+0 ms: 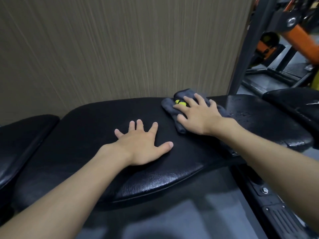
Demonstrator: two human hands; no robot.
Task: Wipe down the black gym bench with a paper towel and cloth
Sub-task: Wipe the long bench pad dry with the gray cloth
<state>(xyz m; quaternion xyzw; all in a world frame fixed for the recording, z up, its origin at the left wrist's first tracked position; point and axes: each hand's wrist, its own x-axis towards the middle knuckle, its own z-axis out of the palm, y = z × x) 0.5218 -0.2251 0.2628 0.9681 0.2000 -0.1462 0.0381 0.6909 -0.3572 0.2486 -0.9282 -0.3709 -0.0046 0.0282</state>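
The black padded gym bench runs across the view from left to right. My left hand lies flat on the middle pad with its fingers spread and nothing under it. My right hand presses down on a crumpled grey cloth with a yellow-green mark, at the far right end of that pad. The neighbouring pad on the right carries small water drops. No paper towel is in view.
A beige textured wall stands right behind the bench. Another black pad lies at the left. Orange and black gym machines stand at the back right. A black metal frame with a ribbed step sits low on the right.
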